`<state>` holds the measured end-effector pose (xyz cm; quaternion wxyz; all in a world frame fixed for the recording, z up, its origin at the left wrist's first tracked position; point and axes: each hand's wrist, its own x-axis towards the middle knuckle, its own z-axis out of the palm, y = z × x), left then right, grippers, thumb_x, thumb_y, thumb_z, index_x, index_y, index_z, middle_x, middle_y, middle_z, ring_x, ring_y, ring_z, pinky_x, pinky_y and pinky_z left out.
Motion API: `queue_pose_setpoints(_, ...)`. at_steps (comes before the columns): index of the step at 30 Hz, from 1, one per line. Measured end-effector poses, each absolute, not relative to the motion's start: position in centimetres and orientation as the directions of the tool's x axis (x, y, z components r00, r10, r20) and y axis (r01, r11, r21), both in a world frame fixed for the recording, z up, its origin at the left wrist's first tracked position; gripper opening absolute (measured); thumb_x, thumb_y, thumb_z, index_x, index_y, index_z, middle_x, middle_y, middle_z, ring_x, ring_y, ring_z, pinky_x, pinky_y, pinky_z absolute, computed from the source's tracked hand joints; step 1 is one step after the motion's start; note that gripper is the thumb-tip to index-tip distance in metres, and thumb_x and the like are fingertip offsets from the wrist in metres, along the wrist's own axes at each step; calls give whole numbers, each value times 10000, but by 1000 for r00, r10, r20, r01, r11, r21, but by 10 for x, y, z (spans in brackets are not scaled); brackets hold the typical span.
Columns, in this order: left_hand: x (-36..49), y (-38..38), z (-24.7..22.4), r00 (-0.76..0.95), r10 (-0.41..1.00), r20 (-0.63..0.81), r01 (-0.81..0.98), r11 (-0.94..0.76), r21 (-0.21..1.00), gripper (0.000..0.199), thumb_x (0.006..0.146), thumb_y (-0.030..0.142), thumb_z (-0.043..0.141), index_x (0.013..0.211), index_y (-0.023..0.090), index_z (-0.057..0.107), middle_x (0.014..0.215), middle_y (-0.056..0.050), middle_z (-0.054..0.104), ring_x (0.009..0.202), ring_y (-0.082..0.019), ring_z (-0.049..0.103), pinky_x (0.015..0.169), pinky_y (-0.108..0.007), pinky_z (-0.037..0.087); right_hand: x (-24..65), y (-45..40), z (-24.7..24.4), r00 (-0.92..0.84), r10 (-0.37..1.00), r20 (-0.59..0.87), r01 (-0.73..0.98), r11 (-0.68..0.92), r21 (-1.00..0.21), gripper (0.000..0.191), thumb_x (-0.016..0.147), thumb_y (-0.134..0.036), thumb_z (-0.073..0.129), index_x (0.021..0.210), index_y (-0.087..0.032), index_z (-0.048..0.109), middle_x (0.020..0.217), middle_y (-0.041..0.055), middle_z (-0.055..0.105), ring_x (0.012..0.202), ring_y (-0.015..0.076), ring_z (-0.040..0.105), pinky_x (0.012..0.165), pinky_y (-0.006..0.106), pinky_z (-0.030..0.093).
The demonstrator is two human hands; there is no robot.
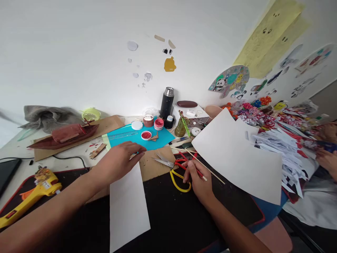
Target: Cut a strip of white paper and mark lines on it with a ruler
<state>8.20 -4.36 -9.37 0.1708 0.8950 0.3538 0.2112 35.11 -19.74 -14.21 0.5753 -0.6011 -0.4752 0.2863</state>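
My left hand [119,161] is over the top end of a white paper strip [129,211], its fingers loosely bent and the thumb apart from them; no object shows between them. In my right hand [199,181] are the scissors [170,164], gripped by their red and yellow handles, blades parted and pointing left. A red pencil-like stick [201,175] with a white end lies across the same hand. Brown cardboard [155,163] is under the blades. Beside my right hand, a thin wooden stick [210,170] slants next to a large white sheet [237,154].
A yellow glue gun [43,188] and a red-brown model boat [65,135] are at the left. Paint pots [158,123] stand on blue card [123,140], near a black flask [167,103]. At the right are paper strips [279,151] and another person's hands [328,160].
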Motion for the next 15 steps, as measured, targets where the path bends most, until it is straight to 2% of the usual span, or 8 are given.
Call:
queue_pose_setpoints(4,106,-26,-77,680,705,203,575,-684,449,393,1015,515,512,1057,296,836,1054,-53,843,968,-284,770,829,-380,580,352,-208,-158,376,857,352,381,203,-902,460,1122,-537,562,933,-185,792,496,-18,640,423,160,614,517,275,509)
queue_pose_setpoints(7,97,-14,-56,587,778,225,638,-616,462,441,1027,561,482,1131,294,817,1096,-47,839,939,-254,755,811,-345,560,355,-213,-159,345,851,397,452,221,-864,411,1132,-470,564,948,-191,803,504,-26,643,425,149,614,517,263,494)
queue_pose_setpoints(10,64,-9,-38,446,859,252,722,-512,465,438,1015,567,491,1143,283,798,1106,-31,836,954,-240,746,860,-324,552,358,-215,-160,350,864,361,431,194,-881,397,1132,-463,571,957,-193,804,513,-27,643,445,148,617,538,262,501)
queue_pose_setpoints(12,37,-13,-34,361,902,237,783,-431,449,425,995,584,524,1094,276,800,1070,-18,841,909,-232,741,817,-309,546,358,-215,-160,371,874,314,387,162,-908,408,1131,-484,572,958,-192,798,515,-28,637,454,148,614,560,265,516)
queue_pose_setpoints(15,2,-30,-47,264,943,202,853,-326,407,440,990,584,531,1134,268,800,1069,-15,850,861,-229,736,769,-307,536,356,-215,-159,422,870,254,341,107,-934,424,1127,-514,574,968,-187,792,537,-20,631,475,150,602,546,264,495)
